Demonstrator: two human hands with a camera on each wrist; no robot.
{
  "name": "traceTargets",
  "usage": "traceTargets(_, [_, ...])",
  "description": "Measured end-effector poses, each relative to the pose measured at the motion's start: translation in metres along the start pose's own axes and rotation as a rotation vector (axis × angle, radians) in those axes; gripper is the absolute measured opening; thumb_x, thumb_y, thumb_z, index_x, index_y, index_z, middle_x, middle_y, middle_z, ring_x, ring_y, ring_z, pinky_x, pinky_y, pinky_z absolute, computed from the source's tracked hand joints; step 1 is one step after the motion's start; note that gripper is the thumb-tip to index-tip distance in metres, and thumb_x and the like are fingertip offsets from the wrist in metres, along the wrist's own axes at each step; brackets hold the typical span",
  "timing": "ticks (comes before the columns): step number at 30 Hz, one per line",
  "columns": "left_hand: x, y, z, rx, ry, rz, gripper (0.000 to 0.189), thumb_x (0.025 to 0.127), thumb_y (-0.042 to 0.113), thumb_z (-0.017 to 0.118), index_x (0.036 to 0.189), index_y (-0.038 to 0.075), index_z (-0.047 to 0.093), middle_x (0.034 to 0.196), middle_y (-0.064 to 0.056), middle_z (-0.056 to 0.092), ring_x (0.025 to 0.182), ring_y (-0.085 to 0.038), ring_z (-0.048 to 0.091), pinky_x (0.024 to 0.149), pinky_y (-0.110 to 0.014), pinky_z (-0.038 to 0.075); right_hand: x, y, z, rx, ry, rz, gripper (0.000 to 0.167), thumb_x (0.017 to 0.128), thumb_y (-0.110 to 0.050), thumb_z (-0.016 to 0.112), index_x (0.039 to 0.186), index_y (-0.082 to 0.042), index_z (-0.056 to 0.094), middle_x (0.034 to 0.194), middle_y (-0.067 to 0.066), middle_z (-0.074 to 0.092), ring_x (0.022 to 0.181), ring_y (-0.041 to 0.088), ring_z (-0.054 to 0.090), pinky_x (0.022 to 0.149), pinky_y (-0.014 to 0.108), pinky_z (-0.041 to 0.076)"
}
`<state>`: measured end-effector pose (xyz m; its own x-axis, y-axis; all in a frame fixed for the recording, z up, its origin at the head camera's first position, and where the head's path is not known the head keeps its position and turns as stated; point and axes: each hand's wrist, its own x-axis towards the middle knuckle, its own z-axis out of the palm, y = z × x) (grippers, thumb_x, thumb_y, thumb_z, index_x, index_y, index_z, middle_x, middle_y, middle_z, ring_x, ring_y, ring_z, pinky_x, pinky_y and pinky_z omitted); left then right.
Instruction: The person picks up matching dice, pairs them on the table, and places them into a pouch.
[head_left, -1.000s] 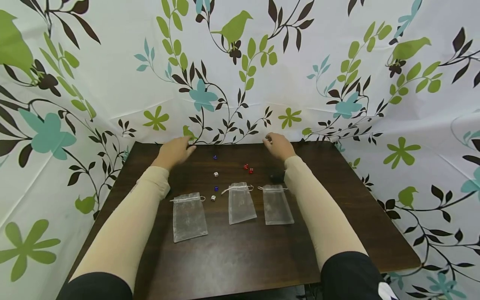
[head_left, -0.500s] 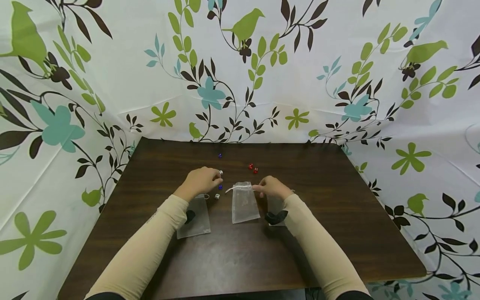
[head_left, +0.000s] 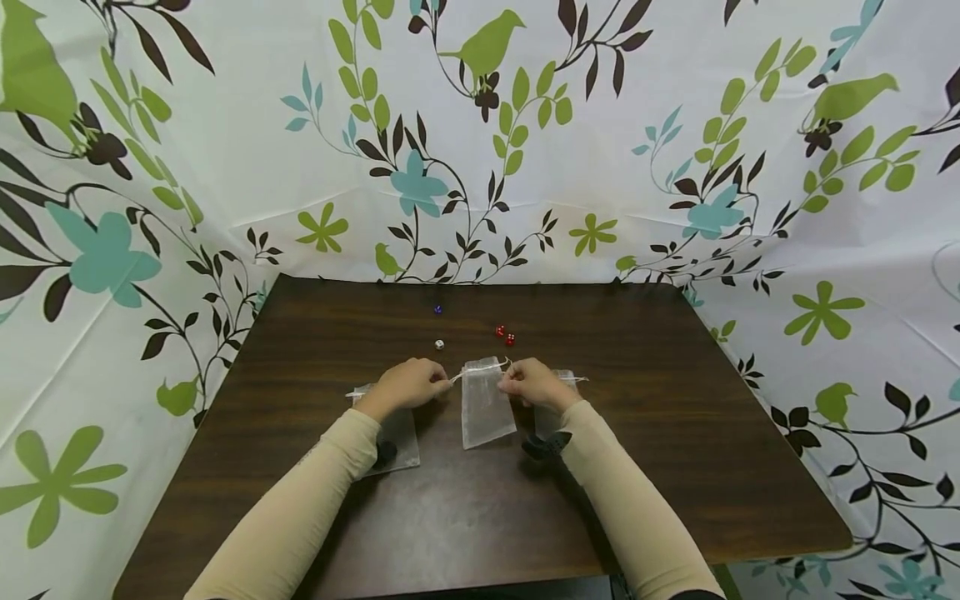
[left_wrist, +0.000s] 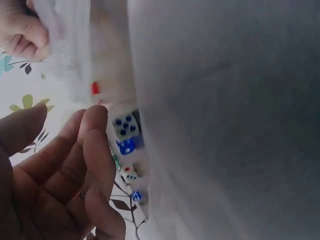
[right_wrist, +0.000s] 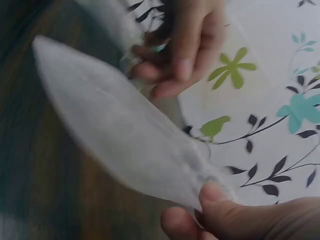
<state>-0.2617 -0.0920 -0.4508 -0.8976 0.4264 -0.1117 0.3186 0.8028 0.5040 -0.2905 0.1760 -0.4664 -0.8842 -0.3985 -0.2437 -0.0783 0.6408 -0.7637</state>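
Note:
The middle sheer white drawstring pouch (head_left: 486, 408) is pinched near its top right by my right hand (head_left: 536, 383); the right wrist view shows thumb and finger on the pouch (right_wrist: 115, 125). My left hand (head_left: 411, 385) is beside the pouch's left cord, thumb and loosely bent fingers apart in the left wrist view. Beyond the hands are a white die (head_left: 439, 344), a blue die (head_left: 438, 309) and two red dice (head_left: 510, 339). In the left wrist view, another white die (left_wrist: 126, 126) and blue die (left_wrist: 126, 146) sit near my left fingers; the head view hides them.
A second pouch (head_left: 401, 442) lies partly under my left wrist, and a third pouch (head_left: 547, 423) partly under my right. The dark wooden table (head_left: 675, 467) meets a patterned cloth (head_left: 247, 167) at its back and sides.
Both hands have come back from the table's far edge to the middle pouch. My right hand now pinches its top, and my left hand has moved nearer to its cord.

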Motion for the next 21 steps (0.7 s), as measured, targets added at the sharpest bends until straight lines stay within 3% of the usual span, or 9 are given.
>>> traceTargets(5, [0.0, 0.0, 0.003, -0.212, -0.016, 0.039, 0.033, 0.104, 0.032, 0.06, 0.107, 0.003, 0.075, 0.09, -0.008, 0.075, 0.076, -0.021, 0.069, 0.07, -0.036, 0.054, -0.007, -0.007, -0.002, 0.155, 0.01, -0.111, 0.012, 0.1, -0.009, 0.065, 0.09, -0.003, 0.064, 0.07, 0.011, 0.058, 0.049, 0.012, 0.047, 0.051, 0.027, 0.042])
traceTargets(11, [0.001, -0.004, 0.006, -0.374, -0.001, 0.091, 0.025, 0.101, 0.023, 0.065, 0.109, 0.001, 0.074, 0.085, -0.011, 0.072, 0.073, -0.024, 0.068, 0.065, -0.031, 0.051, -0.013, -0.013, -0.001, 0.263, -0.004, -0.147, 0.006, 0.101, -0.007, 0.062, 0.098, -0.002, 0.064, 0.086, 0.032, 0.059, 0.054, 0.013, 0.05, 0.055, 0.031, 0.045])
traceTargets(15, [0.002, -0.005, 0.009, -0.435, 0.046, 0.138, 0.016, 0.099, 0.019, 0.068, 0.1, 0.004, 0.073, 0.075, -0.007, 0.067, 0.069, -0.022, 0.064, 0.063, -0.03, 0.05, -0.015, -0.012, 0.001, 0.278, 0.005, -0.109, 0.007, 0.101, -0.009, 0.064, 0.101, -0.003, 0.065, 0.085, 0.021, 0.064, 0.056, 0.014, 0.053, 0.057, 0.032, 0.048])
traceTargets(18, [0.003, -0.004, 0.012, -0.474, 0.091, 0.12, 0.013, 0.097, 0.018, 0.07, 0.093, 0.006, 0.072, 0.071, -0.002, 0.064, 0.068, -0.023, 0.063, 0.061, -0.029, 0.049, -0.016, -0.011, 0.003, 0.269, 0.005, -0.09, 0.009, 0.099, -0.01, 0.067, 0.104, -0.002, 0.068, 0.085, 0.01, 0.067, 0.061, 0.016, 0.056, 0.061, 0.034, 0.051])
traceTargets(21, [0.002, -0.004, 0.013, -0.47, 0.139, 0.094, 0.013, 0.096, 0.018, 0.073, 0.088, 0.008, 0.072, 0.067, 0.0, 0.063, 0.066, -0.025, 0.064, 0.059, -0.028, 0.048, -0.017, -0.009, 0.004, 0.242, 0.012, -0.099, 0.011, 0.097, -0.01, 0.07, 0.104, -0.001, 0.07, 0.087, 0.007, 0.067, 0.066, 0.017, 0.057, 0.063, 0.035, 0.054])
